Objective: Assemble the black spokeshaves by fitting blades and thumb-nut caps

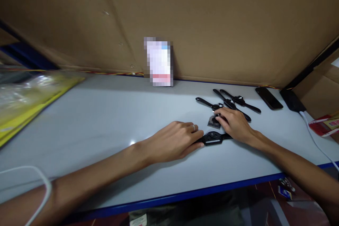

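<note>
My left hand [182, 140], with a ring on one finger, is closed around the left handle of a black spokeshave [213, 138]. The spokeshave lies flat on the table, its middle opening and screw in sight. Just behind it, my right hand [233, 122] pinches a dark part fixed to a flat grey blade [214, 122]; the fingers hide some of this part. Beyond the right hand are more black spokeshaves: one [203, 101] partly behind the fingers, another [221, 94] slanting past the hand, and a third [251, 107] to the right.
A dark phone [269, 98] and a black device [292, 100] with a white cable [315, 141] lie at the right. A blurred upright screen [160, 63] leans against the cardboard wall [225, 24]. Clear plastic on a yellow sheet [53, 95] is at the left. The table has a blue front edge [185, 195].
</note>
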Demonstrator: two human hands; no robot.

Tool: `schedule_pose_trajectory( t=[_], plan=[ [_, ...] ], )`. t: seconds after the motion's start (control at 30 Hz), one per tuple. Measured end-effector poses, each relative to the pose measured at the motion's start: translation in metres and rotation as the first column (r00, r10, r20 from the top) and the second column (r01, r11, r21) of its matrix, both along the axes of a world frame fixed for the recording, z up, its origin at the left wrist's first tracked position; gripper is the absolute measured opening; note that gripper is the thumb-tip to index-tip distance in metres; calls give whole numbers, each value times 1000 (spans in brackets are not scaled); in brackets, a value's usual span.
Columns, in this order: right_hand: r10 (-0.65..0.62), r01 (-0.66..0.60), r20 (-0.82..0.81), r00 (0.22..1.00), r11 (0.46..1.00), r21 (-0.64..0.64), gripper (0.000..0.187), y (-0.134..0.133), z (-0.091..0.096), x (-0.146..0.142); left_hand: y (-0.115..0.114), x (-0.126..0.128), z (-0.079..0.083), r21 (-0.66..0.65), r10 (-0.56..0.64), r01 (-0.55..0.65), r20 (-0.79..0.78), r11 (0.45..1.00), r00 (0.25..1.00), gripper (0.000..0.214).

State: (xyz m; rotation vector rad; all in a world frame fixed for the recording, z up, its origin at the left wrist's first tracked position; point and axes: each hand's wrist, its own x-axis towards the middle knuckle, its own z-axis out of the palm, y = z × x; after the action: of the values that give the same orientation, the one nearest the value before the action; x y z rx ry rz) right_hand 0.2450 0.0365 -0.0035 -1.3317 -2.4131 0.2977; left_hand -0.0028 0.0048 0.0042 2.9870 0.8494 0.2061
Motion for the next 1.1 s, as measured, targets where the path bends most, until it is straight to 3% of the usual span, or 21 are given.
schedule_pose_trajectory(
  t=[0.3,0.47,0.67,0.77,0.93,1.1],
  plan=[
    [-7,7,-42,999,1000,2,11,0,1,-1,0,0,0,20,7,-7,-32,1000,999,29],
    [12,-11,-63,998,1000,12,12,0,5,-1,0,1,0,19,10,-9,-37,1000,999,28],
    [155,-159,-184,970,987,-6,21,2,4,1,-1,0,0,14,17,-17,-48,1000,999,28],
    [208,-215,-163,964,976,-27,31,1,1,1,-1,0,-1,8,25,-25,-60,1000,998,28],
    [186,-194,-107,977,979,-63,50,0,4,1,-1,1,-1,3,28,-28,-60,1000,998,28],
    [131,-141,-183,974,989,-43,58,1,8,2,0,1,1,4,27,-27,-60,1000,998,27]
  ],
)
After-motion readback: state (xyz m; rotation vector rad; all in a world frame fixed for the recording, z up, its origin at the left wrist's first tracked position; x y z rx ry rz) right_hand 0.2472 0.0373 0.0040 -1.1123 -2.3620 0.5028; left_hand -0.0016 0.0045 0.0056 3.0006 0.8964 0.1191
